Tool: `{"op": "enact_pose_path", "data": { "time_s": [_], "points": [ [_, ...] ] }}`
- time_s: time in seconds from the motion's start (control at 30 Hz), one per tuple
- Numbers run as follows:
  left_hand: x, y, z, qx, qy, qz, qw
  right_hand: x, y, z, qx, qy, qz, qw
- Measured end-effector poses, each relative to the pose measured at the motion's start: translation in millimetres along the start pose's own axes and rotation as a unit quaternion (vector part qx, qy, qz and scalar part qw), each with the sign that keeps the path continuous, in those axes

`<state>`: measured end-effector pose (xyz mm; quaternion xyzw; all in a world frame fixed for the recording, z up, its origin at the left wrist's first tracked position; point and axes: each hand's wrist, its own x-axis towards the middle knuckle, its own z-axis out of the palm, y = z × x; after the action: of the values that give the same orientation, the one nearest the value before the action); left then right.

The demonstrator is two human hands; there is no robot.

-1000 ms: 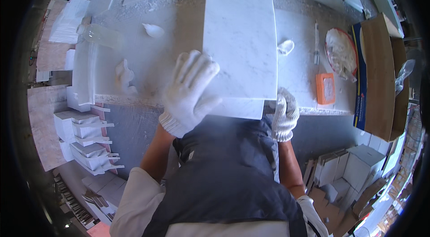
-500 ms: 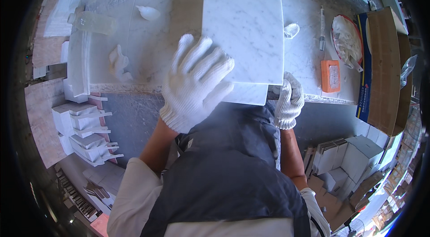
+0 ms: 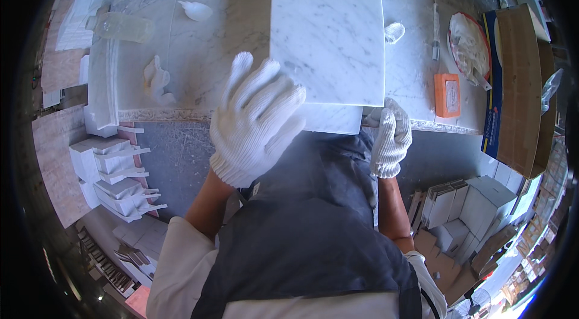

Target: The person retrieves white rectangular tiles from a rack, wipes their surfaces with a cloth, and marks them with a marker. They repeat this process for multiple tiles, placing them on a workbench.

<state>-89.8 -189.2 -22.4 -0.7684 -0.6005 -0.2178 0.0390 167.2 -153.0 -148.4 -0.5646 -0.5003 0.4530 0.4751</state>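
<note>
1. While the white marble slab (image 3: 329,29) lies flat on the stone workbench (image 3: 199,66), it shows a pale face with thin grey veins, and its near edge hangs a bit past the bench's front edge, over the person's dark apron (image 3: 307,222).
2. Left hand (image 3: 256,120), in a white knit glove, is spread wide with fingers fanned, fingertips at the slab's near left corner, not gripping anything.
3. Right hand (image 3: 392,135), gloved too, is curled at the slab's near right corner; can't tell how tight the hold is from here.
4. Package-wise: a small orange box (image 3: 447,94) sits on the bench right of the slab, and a long brown cardboard box (image 3: 522,90) with a blue side runs along the far right. White cartons (image 3: 464,204) are stacked on the floor lower right, and white stone offcuts (image 3: 111,168) are stacked lower left.
5. Compared to a second ago, the slab has slid closer to the person, the left hand has come off the slab's face down to the corner, and the whole view has shifted nearer the bench.
</note>
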Motion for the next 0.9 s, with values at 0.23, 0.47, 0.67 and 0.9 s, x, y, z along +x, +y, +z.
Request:
{"op": "enact_pose_path", "data": {
  "time_s": [0.23,0.47,0.67,0.9],
  "points": [
    [12,-1,16,0.021,0.041,0.02,0.999,-5,-11,1,0.006,0.004,-0.023,1.0],
    [-1,-6,-3,0.026,0.0,0.042,0.999,-2,-17,2,0.0,-0.025,-0.019,1.0],
    [-10,-3,-8,-0.016,0.017,0.006,1.0,-7,-18,6,0.016,-0.037,-0.011,0.999],
    [9,-9,13,0.04,0.029,0.044,0.998,-7,-32,4,0.048,-0.056,0.01,0.997]
  ]
}}
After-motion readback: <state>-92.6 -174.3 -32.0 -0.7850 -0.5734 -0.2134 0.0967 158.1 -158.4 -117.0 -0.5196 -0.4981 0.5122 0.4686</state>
